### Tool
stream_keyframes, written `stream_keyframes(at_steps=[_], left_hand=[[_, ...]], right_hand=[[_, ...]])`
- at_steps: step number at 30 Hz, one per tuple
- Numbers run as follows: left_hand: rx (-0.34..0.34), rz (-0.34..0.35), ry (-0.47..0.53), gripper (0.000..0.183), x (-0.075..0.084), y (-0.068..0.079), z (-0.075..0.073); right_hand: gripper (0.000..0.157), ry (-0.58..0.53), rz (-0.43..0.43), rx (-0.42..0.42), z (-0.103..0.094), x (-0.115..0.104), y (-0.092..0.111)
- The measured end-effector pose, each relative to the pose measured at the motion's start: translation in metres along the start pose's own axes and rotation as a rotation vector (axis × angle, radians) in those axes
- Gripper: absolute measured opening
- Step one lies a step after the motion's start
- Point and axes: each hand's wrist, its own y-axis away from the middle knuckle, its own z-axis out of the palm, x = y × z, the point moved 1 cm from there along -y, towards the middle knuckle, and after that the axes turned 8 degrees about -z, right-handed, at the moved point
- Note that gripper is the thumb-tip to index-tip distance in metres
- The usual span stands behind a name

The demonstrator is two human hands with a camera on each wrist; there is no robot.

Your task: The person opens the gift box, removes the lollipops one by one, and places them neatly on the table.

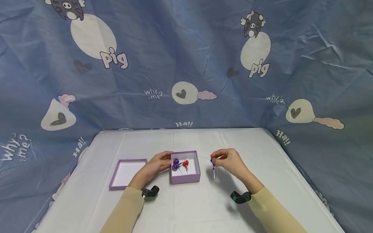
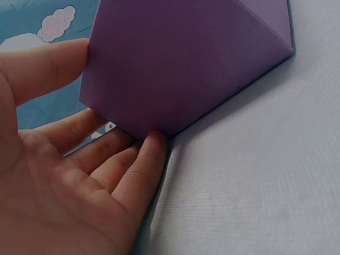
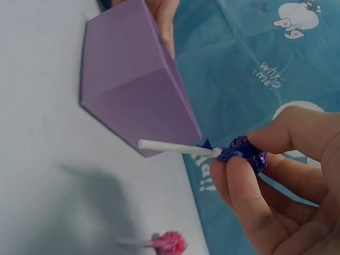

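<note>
A purple square box (image 1: 185, 179) stands without its lid on the white table. Inside lie two purple lollipops (image 1: 175, 166) and a red lollipop (image 1: 186, 163). My left hand (image 1: 157, 166) holds the box by its far left corner, the thumb at the rim and the other fingers around the wall's edge, as the left wrist view shows. To the right of the box, my right hand (image 1: 230, 160) pinches the wrapped head of a blue-purple lollipop (image 3: 241, 150) between thumb and fingers, above the table. Its white stick points towards the box in the right wrist view.
A pink-red lollipop (image 3: 171, 243) lies on the table beneath my right hand. Left of the box, partly behind my left hand, lies the purple-rimmed lid (image 1: 126, 174), inside up. A blue printed cloth (image 1: 186, 64) hangs along the table's far edge (image 1: 180, 130).
</note>
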Motion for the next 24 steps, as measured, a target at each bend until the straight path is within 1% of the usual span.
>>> stream_keyframes(at_steps=[3, 8, 10, 13, 17, 24], left_hand=[[-0.004, -0.005, 0.010, 0.052, 0.000, 0.000, 0.000], [-0.018, 0.013, -0.010, 0.053, -0.001, -0.001, -0.001], [-0.017, 0.020, -0.017, 0.054, -0.001, -0.001, -0.002], [-0.006, 0.010, -0.008, 0.053, -0.002, -0.002, -0.003], [-0.003, -0.003, 0.001, 0.053, -0.003, -0.004, -0.003], [-0.010, -0.003, -0.009, 0.055, -0.003, -0.004, -0.002]], right_hand=[[0.020, 0.011, -0.006, -0.014, 0.000, 0.006, 0.006], [0.023, -0.054, -0.012, -0.044, 0.001, 0.013, 0.017], [0.025, -0.063, -0.014, -0.040, 0.001, 0.015, 0.020], [0.028, -0.026, -0.020, -0.028, 0.001, 0.019, 0.022], [0.029, 0.012, -0.029, -0.036, -0.001, 0.024, 0.025], [0.026, 0.063, -0.028, -0.063, -0.001, 0.030, 0.032]])
